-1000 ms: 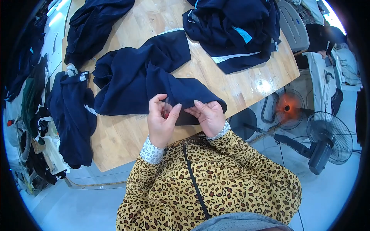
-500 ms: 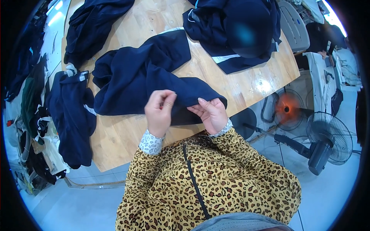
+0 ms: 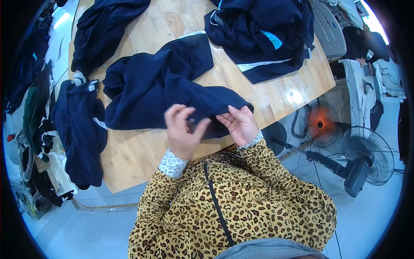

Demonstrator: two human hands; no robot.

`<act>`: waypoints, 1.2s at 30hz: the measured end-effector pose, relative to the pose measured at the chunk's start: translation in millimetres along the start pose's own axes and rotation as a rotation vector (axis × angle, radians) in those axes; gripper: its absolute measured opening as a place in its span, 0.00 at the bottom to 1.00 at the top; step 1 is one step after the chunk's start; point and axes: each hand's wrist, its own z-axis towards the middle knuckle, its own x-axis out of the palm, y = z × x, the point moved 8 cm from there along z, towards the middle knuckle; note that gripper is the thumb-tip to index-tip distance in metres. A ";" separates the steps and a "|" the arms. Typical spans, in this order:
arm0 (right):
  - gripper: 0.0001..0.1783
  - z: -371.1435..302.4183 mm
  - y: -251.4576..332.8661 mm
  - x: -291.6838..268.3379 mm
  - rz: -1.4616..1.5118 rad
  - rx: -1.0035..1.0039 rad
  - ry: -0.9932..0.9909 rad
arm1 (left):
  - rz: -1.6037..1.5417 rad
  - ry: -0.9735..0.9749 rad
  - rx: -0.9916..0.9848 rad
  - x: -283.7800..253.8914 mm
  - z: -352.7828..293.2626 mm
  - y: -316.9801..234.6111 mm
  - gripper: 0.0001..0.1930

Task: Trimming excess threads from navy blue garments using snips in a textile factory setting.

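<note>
A navy blue garment (image 3: 146, 93) lies in loose folds across the wooden table, stretching toward me on the right. My right hand (image 3: 240, 125) pinches its near right end between thumb and fingers, with the cloth edge bent over there. To the left, my left hand (image 3: 184, 131) hovers over the garment's near edge. Its thumb and fingers are apart, and I see nothing held between them.
More navy garments lie about: one at the far left (image 3: 103, 30), one hanging over the left table edge (image 3: 82, 129), and a pile (image 3: 258, 41) at the far right with white and light blue parts. A grey plastic chair (image 3: 328, 32) and a standing fan (image 3: 366, 157) are on the right.
My left thumb and fingers have spread apart, and the hand has come slightly nearer me. My right hand keeps its pinch. A dark round shape no longer covers the far right pile.
</note>
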 end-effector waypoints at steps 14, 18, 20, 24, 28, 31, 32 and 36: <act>0.26 -37.2 27.9 47.3 -1.434 -0.774 0.076 | 0.080 0.047 0.169 4.8 -7.6 11.4 0.08; 0.21 -15.2 13.8 65.1 -1.684 -0.892 0.126 | 0.017 0.054 0.102 0.8 -5.6 5.2 0.11; 0.15 -2.8 12.3 60.8 -1.728 -0.883 0.243 | -0.009 0.044 0.101 -3.7 -0.2 2.4 0.11; 0.08 15.9 17.4 43.1 -1.116 -0.310 0.332 | -0.363 0.183 -0.160 -9.1 5.1 21.5 0.04; 0.09 16.1 12.9 30.4 -0.694 0.002 0.358 | -0.766 0.199 -0.693 0.9 -5.7 48.1 0.02; 0.10 15.4 10.4 20.1 -0.543 0.064 0.267 | -0.818 0.161 -0.769 3.3 -5.6 58.8 0.04; 0.09 15.6 10.7 17.5 -0.496 0.066 0.230 | -0.834 0.134 -0.805 3.8 -6.8 62.6 0.04; 0.08 16.6 11.9 8.9 -0.393 0.084 0.174 | -0.818 0.104 -0.792 4.1 -8.4 69.2 0.05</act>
